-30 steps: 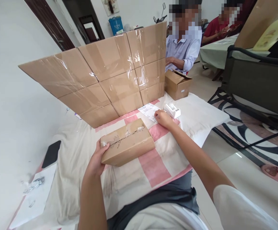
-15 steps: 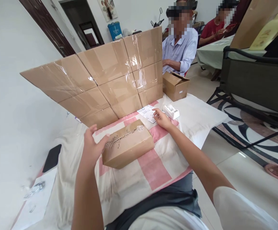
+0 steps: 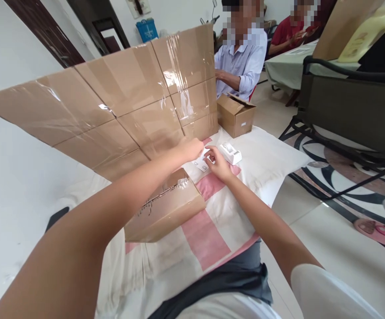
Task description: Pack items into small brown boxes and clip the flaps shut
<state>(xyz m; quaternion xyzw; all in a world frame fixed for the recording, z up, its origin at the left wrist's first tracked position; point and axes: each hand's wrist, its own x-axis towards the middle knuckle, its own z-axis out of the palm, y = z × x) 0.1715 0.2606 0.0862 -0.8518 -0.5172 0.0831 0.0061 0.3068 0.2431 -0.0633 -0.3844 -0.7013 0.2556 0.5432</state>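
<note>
My left hand (image 3: 191,149) reaches across above the taped brown box (image 3: 166,208) and rests its fingers on the white label sheet (image 3: 202,162). My right hand (image 3: 218,165) pinches at the same sheet from the right side. The box lies on the pink and white cloth (image 3: 209,230), just below my left forearm. A white tape dispenser (image 3: 230,153) stands to the right of both hands. What the fingertips hold is too small to make out.
A wall of taped cardboard boxes (image 3: 129,102) stands behind the sheet. An open small carton (image 3: 235,116) sits at the back right, with a seated person in a pale shirt (image 3: 242,62) behind it. A dark phone (image 3: 55,217) lies at the left. A folding chair (image 3: 352,110) stands at the right.
My left hand let go of the brown box and swung forward and right to the label sheet. My right hand stayed on the sheet. The view shifted slightly left.
</note>
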